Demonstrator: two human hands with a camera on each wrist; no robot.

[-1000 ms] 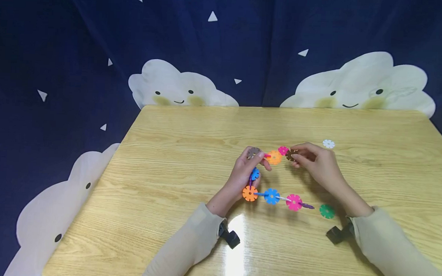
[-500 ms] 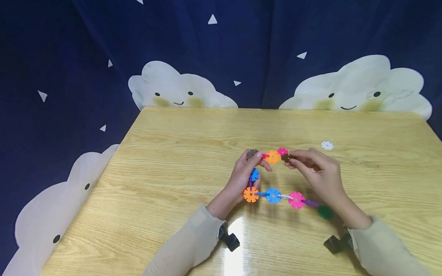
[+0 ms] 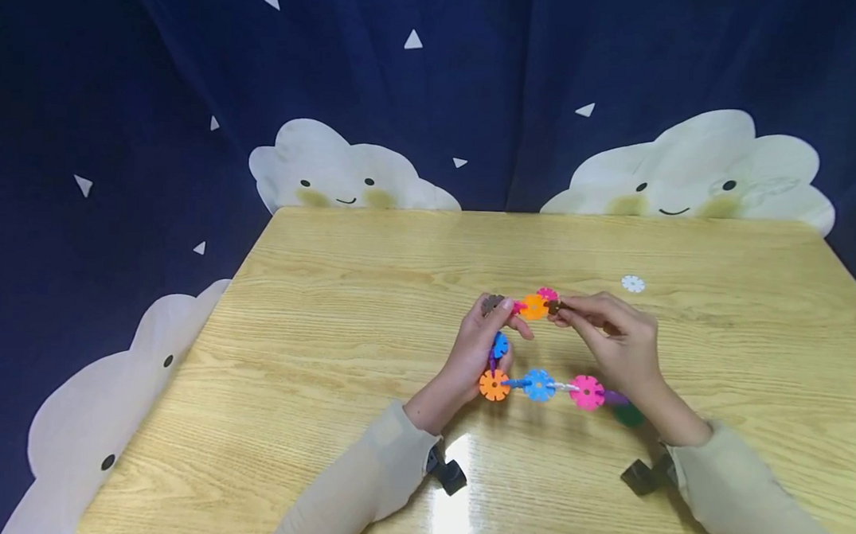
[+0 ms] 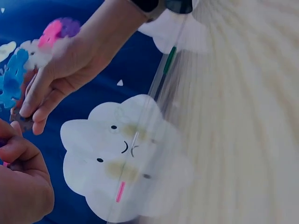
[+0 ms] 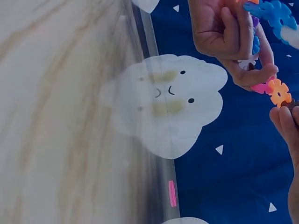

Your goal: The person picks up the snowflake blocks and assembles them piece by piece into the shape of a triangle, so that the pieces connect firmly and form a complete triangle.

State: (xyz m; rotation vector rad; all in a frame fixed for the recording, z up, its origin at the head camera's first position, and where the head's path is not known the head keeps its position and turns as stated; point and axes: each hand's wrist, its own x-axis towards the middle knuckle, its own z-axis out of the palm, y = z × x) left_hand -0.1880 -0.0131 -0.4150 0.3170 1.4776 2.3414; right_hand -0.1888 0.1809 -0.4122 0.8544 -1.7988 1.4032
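My left hand (image 3: 467, 348) grips a chain of notched snowflake discs near its bend, the thumb over a grey-brown disc (image 3: 492, 303). From there a pink disc (image 3: 517, 307) leads to an orange disc (image 3: 534, 307). The chain's other arm runs right below the hand: an orange disc (image 3: 494, 385), a blue disc (image 3: 538, 385), a white disc seen edge-on (image 3: 565, 387), a pink disc (image 3: 587, 393) and a purple disc (image 3: 614, 397). My right hand (image 3: 622, 339) pinches a brown disc (image 3: 554, 307) at the upper orange disc's edge; whether their slots interlock cannot be told.
On the wooden table (image 3: 325, 318) a loose white disc (image 3: 633, 284) lies beyond my right hand. A loose pink disc (image 3: 546, 293) shows behind the upper orange one. Partly under my right forearm is a green disc (image 3: 629, 414). A dark blue curtain (image 3: 379, 74) hangs behind.
My right hand has brought the brown disc left against the upper orange disc, turning it nearly edge-on. The chain in my left hand has shifted slightly right and nearer; the green disc is now partly covered.
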